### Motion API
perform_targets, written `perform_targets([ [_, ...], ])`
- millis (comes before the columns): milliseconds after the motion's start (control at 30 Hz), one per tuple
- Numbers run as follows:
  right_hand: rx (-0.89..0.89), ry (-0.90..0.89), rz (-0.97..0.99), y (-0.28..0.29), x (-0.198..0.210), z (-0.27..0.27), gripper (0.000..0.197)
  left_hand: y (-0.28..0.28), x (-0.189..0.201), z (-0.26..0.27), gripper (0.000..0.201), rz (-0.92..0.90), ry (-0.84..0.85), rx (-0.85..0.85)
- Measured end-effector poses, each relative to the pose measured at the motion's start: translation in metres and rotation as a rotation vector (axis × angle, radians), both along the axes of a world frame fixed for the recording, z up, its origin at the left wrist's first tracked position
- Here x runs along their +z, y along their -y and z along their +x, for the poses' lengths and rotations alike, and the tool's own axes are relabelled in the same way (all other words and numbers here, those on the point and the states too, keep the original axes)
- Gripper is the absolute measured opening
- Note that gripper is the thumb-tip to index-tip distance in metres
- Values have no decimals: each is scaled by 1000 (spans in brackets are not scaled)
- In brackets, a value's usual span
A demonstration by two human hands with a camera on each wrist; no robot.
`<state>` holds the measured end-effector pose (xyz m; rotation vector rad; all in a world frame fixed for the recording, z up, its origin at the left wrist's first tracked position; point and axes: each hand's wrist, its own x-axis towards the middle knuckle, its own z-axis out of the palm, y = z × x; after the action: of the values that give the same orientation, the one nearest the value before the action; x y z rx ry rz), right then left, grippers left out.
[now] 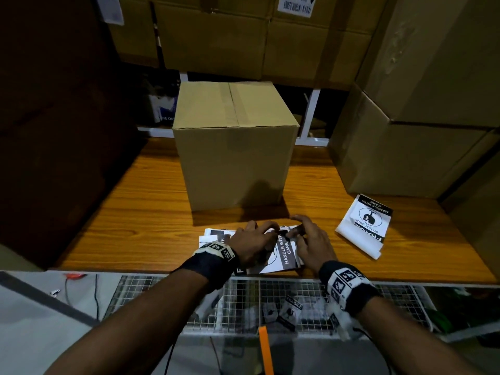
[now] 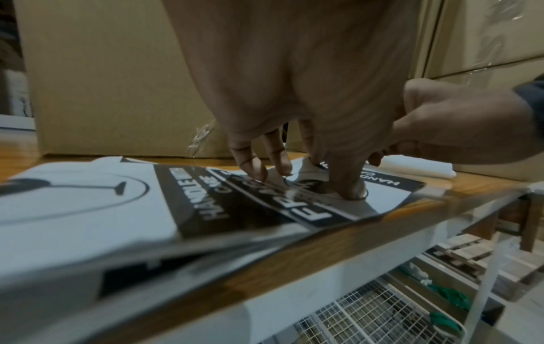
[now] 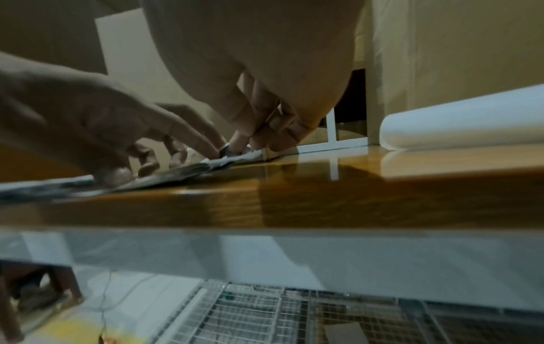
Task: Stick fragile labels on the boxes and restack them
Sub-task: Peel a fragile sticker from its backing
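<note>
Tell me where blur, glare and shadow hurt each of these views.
Head view: dim, with wide-angle bending at the edges; the cardboard box casts a dark shadow on the wooden table toward the hands. Left wrist view: the nearest fragile labels are smeared out of focus, though the left hand is sharper. Right wrist view: soft throughout, with glare streaks on the table's glossy top beside the right hand.
</note>
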<state>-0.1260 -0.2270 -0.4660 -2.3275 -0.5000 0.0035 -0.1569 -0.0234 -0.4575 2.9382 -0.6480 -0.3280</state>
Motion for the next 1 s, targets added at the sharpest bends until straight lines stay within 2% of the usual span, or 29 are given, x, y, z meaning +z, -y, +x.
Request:
perform_targets([
  [100, -70, 11, 75, -1, 4, 1, 38, 1, 4, -3, 63, -31, 2, 4],
  [167, -110, 52, 45, 3, 3, 7, 29, 1, 6, -5, 63, -24, -2, 3],
  [333, -22, -61, -280, 7, -4, 21, 25, -1, 3, -6, 67, -6, -6, -1],
  [400, -18, -97, -344, 6, -5, 21, 25, -1, 1, -5, 70, 6, 0, -10],
  [533, -84, -159, -265, 2, -1, 23, 25, 4, 0, 1, 66, 11, 15, -27],
  [667, -105, -199, -218, 0, 1, 26, 18, 14, 3, 19, 66, -119, 58, -25],
  [900, -131, -243, -163, -3, 4, 26, 11, 23, 2, 34, 30, -179, 51, 85],
  [1000, -129, -259, -142, -1, 3, 27, 10, 26, 5, 36, 26, -137, 74, 102],
])
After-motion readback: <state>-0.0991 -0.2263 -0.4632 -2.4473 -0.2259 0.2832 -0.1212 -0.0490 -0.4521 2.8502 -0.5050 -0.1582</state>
